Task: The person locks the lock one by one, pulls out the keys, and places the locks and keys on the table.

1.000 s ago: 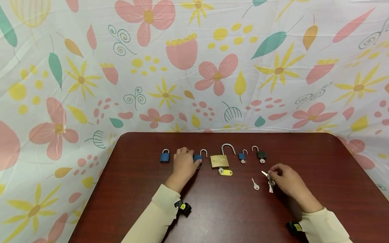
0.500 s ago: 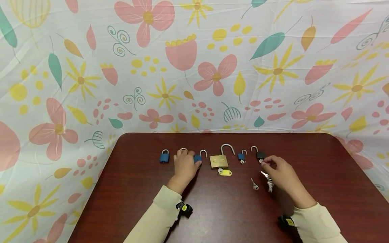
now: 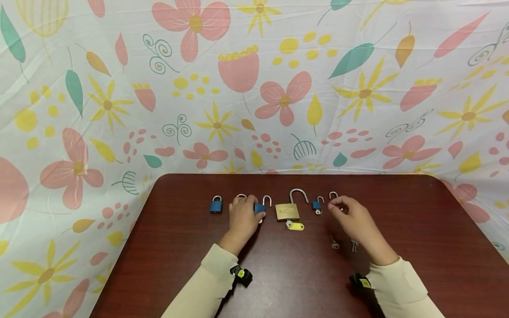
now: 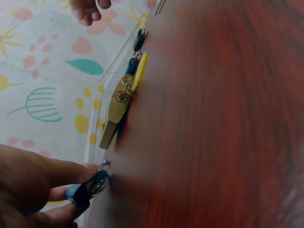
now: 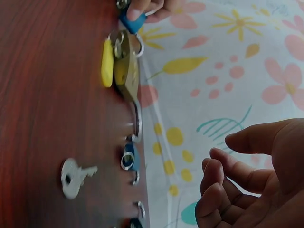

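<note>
In the head view my left hand (image 3: pixel 243 218) pinches a blue padlock (image 3: pixel 259 209) between thumb and fingers, its shackle swung open. The left wrist view shows this blue padlock (image 4: pixel 92 187) with its keyhole end facing the table. Another padlock lies mostly hidden under that hand; its shackle (image 3: pixel 241 195) pokes out behind the knuckles. My right hand (image 3: pixel 351 223) hovers with fingers loosely bent and nothing between them, over a dark padlock whose shackle (image 3: pixel 333 194) shows. In the right wrist view the thumb and fingertips of the right hand (image 5: pixel 251 175) stand apart.
A large brass padlock (image 3: pixel 287 212) with a key and yellow tag (image 3: pixel 296 226) lies mid-table. Right of it is a small blue padlock (image 3: pixel 316 205) with a key in it. A closed blue padlock (image 3: pixel 216 206) lies far left. A loose key (image 3: pixel 335 244) and several keys (image 3: pixel 354 245) lie nearer.
My right hand has left the bunch of keys and moved up and left to above the dark padlock. The left hand stays nearly still on the blue padlock.
</note>
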Tool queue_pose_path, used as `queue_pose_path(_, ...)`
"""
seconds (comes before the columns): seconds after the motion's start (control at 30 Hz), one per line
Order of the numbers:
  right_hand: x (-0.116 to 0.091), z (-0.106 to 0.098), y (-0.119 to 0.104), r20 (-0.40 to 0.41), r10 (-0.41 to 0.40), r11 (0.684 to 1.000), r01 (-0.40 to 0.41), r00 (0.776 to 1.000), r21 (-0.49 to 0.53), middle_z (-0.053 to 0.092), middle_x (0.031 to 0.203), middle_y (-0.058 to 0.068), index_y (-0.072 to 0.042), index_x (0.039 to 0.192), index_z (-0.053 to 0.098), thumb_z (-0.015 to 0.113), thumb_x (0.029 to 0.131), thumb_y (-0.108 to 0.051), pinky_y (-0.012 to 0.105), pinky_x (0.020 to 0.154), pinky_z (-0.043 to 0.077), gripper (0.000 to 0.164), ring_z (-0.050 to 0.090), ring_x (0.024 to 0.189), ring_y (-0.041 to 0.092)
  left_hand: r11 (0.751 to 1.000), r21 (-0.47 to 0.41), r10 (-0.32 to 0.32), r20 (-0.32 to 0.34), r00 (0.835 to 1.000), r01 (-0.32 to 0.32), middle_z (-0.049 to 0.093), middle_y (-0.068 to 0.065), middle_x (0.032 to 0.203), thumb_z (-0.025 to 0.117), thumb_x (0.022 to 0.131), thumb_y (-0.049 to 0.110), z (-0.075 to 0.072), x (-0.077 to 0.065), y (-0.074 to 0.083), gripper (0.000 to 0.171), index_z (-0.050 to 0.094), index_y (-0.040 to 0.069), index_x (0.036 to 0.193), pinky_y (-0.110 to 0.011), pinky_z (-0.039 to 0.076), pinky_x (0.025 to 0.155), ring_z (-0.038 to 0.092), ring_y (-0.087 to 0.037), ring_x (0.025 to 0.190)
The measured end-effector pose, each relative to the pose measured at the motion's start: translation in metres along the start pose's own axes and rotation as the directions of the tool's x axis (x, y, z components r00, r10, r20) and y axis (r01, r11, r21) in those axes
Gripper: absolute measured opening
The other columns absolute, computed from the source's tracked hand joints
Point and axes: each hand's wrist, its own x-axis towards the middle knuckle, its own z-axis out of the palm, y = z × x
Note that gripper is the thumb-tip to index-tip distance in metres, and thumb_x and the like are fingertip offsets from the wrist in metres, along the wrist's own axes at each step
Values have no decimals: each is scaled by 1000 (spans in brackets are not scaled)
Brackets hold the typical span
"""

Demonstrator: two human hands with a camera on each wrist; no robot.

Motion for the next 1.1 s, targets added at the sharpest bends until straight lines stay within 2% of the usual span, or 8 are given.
queue_pose_path(0.17, 4, 4, -9, 11, 7, 1000, -8, 1000, 27, 69, 112, 15, -8, 117, 66, 53, 105, -32, 34, 73, 48, 29, 62, 93, 25, 999, -41, 11, -13, 1000, -11, 72, -9, 98, 85, 82, 31, 1, -1, 0, 36, 64, 14, 106, -50, 40, 99, 58, -35, 115)
queue_pose_path(0.33, 8, 10, -18, 36, 12, 998, -14, 999, 56, 71, 98, 14, -7, 120, 66, 54, 105, -30, 30, 67, 47, 31, 61, 80, 17, 995, -97, 3, -12, 1000, -4, 69, -3, 88, 85, 83, 26, 0, 0, 0, 32, 66, 16, 106, -48, 40, 97, 59, -32, 109)
queue_pose_path(0.53, 12, 21, -28, 54, -9, 997, 5, 999, 79, 72, 96, 14, -8, 118, 66, 56, 104, -26, 31, 67, 48, 25, 64, 81, 18, 973, -229, -31, 31, 999, 37, 72, -2, 93, 82, 86, 23, -7, 2, 0, 28, 66, 17, 108, -46, 43, 95, 59, -29, 106)
queue_pose_path(0.67, 14, 27, -37, 73, -28, 993, 19, 997, 115, 71, 99, 13, -9, 118, 65, 57, 104, -27, 31, 68, 50, 24, 64, 81, 16, 942, -329, -42, 74, 996, 64, 72, -2, 98, 79, 89, 23, -14, 2, 2, 28, 65, 17, 112, -39, 50, 83, 62, -24, 98)
queue_pose_path(0.83, 16, 34, -47, 90, -41, 989, 28, 995, 143, 72, 98, 14, -8, 118, 66, 58, 103, -26, 32, 70, 51, 24, 70, 83, 24, 901, -426, -41, 106, 994, 82, 72, -1, 98, 79, 89, 21, -24, 2, 8, 27, 65, 18, 111, -33, 55, 77, 67, -18, 91)
queue_pose_path(0.93, 18, 39, -51, 110, -52, 987, 35, 993, 154, 72, 102, 15, -8, 122, 64, 58, 103, -24, 32, 72, 52, 26, 71, 87, 27, 857, -507, -34, 124, 992, 93, 70, -3, 98, 79, 89, 18, -28, 1, 13, 27, 64, 16, 111, -32, 58, 71, 68, -16, 86)
queue_pose_path(1.03, 21, 46, -55, 128, -76, 984, 54, 989, 170, 71, 110, 15, -6, 130, 61, 57, 104, -23, 32, 74, 53, 32, 70, 90, 24, 796, -594, -25, 161, 987, 118, 68, -8, 100, 78, 90, 14, -31, -1, 17, 28, 63, 12, 114, -37, 61, 67, 68, -17, 81)
queue_pose_path(1.1, 23, 50, -58, 144, -87, 980, 59, 986, 188, 69, 117, 17, -5, 137, 56, 57, 104, -22, 33, 76, 55, 38, 70, 94, 24, 768, -627, -19, 178, 984, 128, 66, -9, 100, 77, 90, 13, -32, -1, 18, 29, 62, 10, 115, -39, 62, 67, 67, -16, 78)
